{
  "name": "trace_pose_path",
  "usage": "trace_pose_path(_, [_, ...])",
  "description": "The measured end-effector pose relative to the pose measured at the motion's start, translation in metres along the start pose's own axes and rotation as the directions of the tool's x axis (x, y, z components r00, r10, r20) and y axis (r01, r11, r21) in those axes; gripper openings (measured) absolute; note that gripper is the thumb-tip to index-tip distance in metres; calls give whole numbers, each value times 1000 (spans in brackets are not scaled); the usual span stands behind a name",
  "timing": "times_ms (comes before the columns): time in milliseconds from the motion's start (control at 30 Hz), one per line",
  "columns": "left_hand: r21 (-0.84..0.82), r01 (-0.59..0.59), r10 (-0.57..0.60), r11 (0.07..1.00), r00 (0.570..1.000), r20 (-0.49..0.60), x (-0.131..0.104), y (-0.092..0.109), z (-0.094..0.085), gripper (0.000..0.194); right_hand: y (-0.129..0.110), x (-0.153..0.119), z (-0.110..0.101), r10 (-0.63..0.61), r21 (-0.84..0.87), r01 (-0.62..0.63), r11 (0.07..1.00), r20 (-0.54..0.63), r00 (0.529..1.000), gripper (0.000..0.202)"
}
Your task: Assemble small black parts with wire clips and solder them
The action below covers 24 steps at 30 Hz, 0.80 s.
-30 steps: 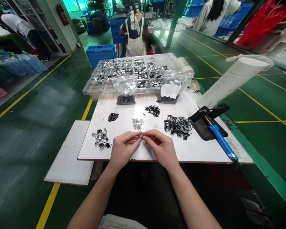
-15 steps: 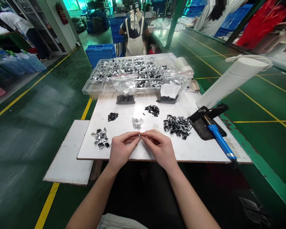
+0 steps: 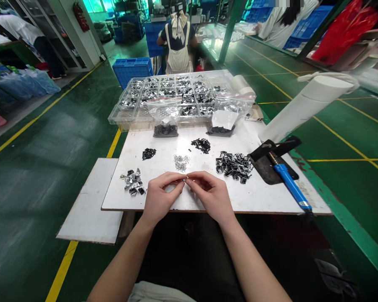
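My left hand [image 3: 161, 196] and my right hand [image 3: 211, 196] meet fingertip to fingertip above the front of the white board [image 3: 164, 142]. Both are closed in a pinch on one small shiny metal part [image 3: 185, 180], mostly hidden by the fingers. Just beyond the fingertips lies a heap of fine silvery springs or wire bits [image 3: 180, 162]. Left of my left hand is a loose pile of metal-and-black clips [image 3: 133, 182]. A larger pile of black and silver parts [image 3: 234, 166] lies right of my right hand. Two small black heaps, a left heap [image 3: 149, 154] and a right heap [image 3: 201, 145], sit farther back.
A clear compartment tray [image 3: 122, 119] full of small parts stands at the back, with two zip bags, one left [image 3: 165, 128] and one right [image 3: 222, 126], before it. A blue-handled tool [image 3: 290, 184] and a white tube [image 3: 308, 107] are at the right. People work beyond.
My fingers have shifted very slightly around the small metal part, which now shows less. The piles and the tray stay where they were.
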State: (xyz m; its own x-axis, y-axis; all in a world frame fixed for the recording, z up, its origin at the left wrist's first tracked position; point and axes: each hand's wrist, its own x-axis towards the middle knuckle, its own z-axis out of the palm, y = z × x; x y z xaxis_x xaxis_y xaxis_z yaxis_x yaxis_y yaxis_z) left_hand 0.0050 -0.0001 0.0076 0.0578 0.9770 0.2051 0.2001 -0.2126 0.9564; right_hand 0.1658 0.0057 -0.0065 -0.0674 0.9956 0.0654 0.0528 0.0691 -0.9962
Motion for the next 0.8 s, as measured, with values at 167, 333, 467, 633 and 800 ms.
trace_pose_path(167, [26,25,-25,999,1000,-12,-1,-3,0,21,-1,0,-1,11,5,-11,1000,1,1000,16])
trace_pose_path(333, [15,70,-70,997,997,-35,-2,-3,0,19,-2,0,-1,5,7,-5,1000,6,1000,16])
trace_pose_path(467, [2,93,-93,996,995,-33,-2,-3,0,16,-1,1,-1,2,3,-2,1000,-3,1000,19])
trace_pose_path(633, [-23,102,-103,994,994,-22,-2,-6,2,16,0,0,-1,-13,-9,13,1000,-7,1000,20])
trace_pose_path(800, [-85,123,-125,989,992,-28,-2,-6,3,15,-2,0,0,-36,-16,35,999,-12,999,17])
